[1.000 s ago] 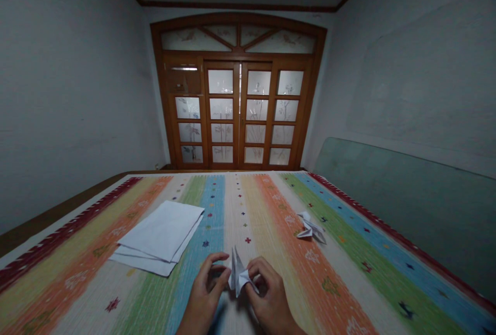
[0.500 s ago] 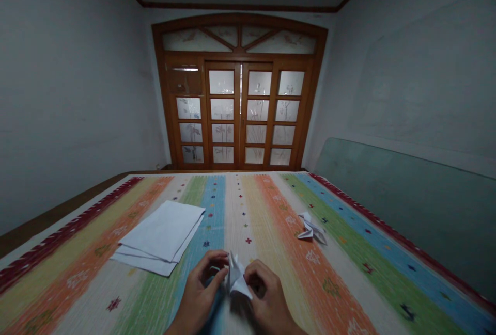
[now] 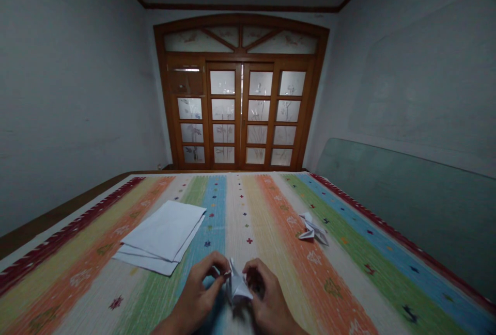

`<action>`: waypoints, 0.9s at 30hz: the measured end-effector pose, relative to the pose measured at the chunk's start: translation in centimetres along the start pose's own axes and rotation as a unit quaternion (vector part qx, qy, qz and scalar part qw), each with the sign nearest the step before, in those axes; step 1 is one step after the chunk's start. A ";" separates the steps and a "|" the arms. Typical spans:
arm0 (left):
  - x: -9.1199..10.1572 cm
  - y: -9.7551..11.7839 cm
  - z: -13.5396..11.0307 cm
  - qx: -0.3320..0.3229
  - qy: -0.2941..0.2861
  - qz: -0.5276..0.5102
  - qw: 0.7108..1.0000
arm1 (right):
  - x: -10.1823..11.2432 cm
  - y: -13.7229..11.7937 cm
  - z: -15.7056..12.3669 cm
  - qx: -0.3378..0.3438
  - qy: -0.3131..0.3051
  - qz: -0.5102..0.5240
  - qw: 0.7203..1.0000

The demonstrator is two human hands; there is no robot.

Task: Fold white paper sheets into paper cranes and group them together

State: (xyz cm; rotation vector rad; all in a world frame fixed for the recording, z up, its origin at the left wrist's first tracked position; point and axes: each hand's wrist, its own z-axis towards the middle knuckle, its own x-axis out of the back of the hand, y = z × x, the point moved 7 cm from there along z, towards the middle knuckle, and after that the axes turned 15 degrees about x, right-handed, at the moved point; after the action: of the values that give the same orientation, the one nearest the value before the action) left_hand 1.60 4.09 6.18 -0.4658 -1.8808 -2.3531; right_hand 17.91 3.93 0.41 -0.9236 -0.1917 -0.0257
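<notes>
A small folded white paper figure point(image 3: 237, 286) sits between my two hands, low in the middle of the view, over a striped, many-coloured cloth point(image 3: 341, 273). My left hand point(image 3: 197, 293) pinches its left side with curled fingers. From the right, my right hand point(image 3: 267, 296) grips it, fingers bent over the paper. A pointed tip of the figure sticks up between my thumbs.
A loose stack of white paper sheets point(image 3: 165, 237) lies to the left on the cloth. Another folded paper figure point(image 3: 313, 228) rests to the right. Wooden glazed doors point(image 3: 240, 113) stand at the far end, and a glass pane point(image 3: 406, 201) leans on the right wall.
Both hands have drawn slightly lower and closer together around the paper figure, which now stands lower and looks more pressed down. The other papers have not moved.
</notes>
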 end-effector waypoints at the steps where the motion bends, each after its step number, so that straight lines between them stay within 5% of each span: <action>1: 0.0 -0.1 0.0 0.000 -0.005 0.006 1.000 | 0.0 -0.1 0.0 0.002 0.001 0.000 1.000; 8: -0.2 -0.6 0.1 -0.020 -0.035 0.051 0.998 | -0.2 0.8 -0.1 -0.019 -0.013 0.013 1.000; 27: 0.7 -0.4 0.7 0.011 0.016 0.116 0.993 | -0.2 1.7 -0.1 -0.105 0.025 0.078 0.991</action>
State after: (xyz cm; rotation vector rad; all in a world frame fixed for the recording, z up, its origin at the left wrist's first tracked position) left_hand 0.96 4.97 6.12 -0.6040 -1.7317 -2.1764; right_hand 17.91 4.85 -1.07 -1.1454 -0.0698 0.0769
